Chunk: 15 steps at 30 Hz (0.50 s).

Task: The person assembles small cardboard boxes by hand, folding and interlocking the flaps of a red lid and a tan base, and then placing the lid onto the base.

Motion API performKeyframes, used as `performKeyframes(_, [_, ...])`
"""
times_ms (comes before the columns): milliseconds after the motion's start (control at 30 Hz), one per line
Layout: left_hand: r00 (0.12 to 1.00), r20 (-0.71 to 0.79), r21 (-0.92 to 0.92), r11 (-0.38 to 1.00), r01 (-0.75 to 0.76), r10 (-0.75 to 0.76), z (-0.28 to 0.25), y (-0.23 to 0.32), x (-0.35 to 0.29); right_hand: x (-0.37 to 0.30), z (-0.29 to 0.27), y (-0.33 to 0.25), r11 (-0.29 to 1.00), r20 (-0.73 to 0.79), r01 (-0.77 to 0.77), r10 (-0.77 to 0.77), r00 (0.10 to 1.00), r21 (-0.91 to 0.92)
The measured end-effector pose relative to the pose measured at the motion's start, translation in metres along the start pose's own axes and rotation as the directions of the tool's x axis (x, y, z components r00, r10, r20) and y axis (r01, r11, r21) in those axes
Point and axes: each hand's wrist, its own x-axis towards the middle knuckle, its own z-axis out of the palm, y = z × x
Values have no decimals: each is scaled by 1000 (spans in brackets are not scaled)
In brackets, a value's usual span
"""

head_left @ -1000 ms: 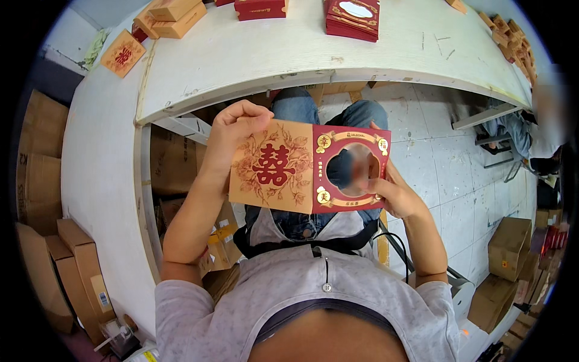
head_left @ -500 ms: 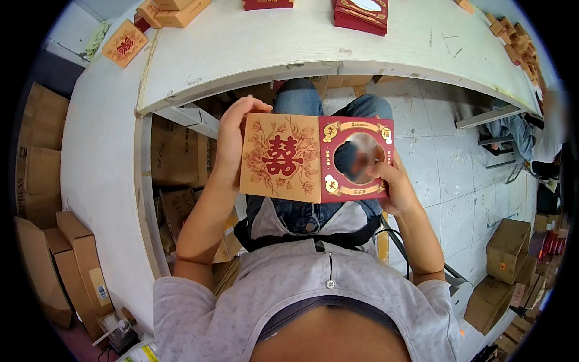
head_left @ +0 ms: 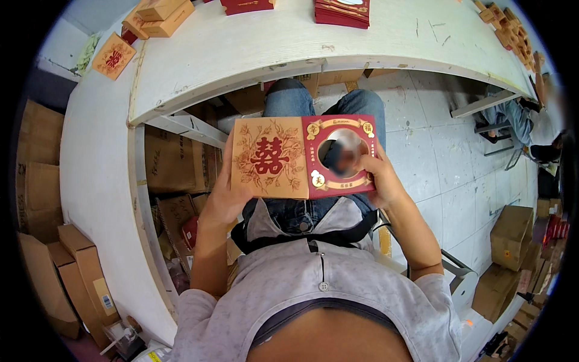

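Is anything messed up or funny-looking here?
Yes, a little: thin dark lines mark the white tabletop toward its right end, maybe scratches. Right of them, tan boxes lie in a jumbled heap, not a neat stack. The tan-and-red piece in the left hand and right hand shows no clear damage.

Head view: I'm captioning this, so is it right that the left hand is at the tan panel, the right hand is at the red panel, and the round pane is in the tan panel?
Not quite: the head view shows the round pane in the red panel, not the tan panel. The rest stands.
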Motion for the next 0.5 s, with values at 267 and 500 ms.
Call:
performKeyframes(267, [998,-33,98,993,-59,62,17,10,5,1,-12,3,999,29,-34,34,999,-25])
performKeyframes(500, [987,-122,71,993,-98,106,20,9,11,-1,-1,5,1000,-9,4,-4,1000,16])
